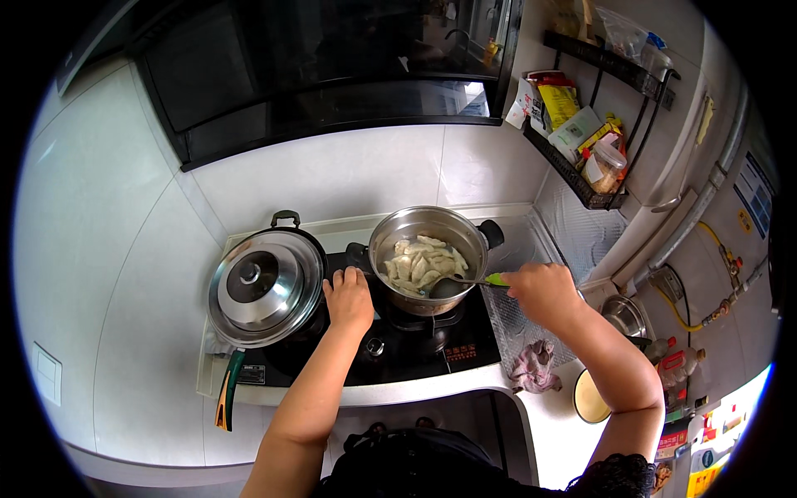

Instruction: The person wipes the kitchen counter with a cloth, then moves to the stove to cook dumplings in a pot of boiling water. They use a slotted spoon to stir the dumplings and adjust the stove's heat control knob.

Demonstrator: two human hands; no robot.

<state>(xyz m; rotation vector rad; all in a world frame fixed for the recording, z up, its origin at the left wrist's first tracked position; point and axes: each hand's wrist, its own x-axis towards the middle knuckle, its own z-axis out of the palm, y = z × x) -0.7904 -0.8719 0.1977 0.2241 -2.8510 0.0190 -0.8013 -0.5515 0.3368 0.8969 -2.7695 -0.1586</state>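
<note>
A steel pot (388,287) with two dark handles stands on the black gas stove (390,357). Pale dumplings (423,264) lie piled in cloudy water inside it. My right hand (544,292) is closed round the green handle of a ladle (449,287), whose dark bowl dips into the near right side of the pot. My left hand (349,300) hovers over the stove, its fingers stretched toward the pot's left handle (358,255). Whether the fingertips touch that handle I cannot tell. To its left sits a wok (319,249) under a domed steel lid (286,290).
The wok's green handle (229,390) juts past the counter's front edge. A crumpled cloth (535,367) and a pale yellow bowl (591,397) lie right of the stove. A black wall rack (573,170) holds packets and jars. Steel bowls (623,315) stand by the wall.
</note>
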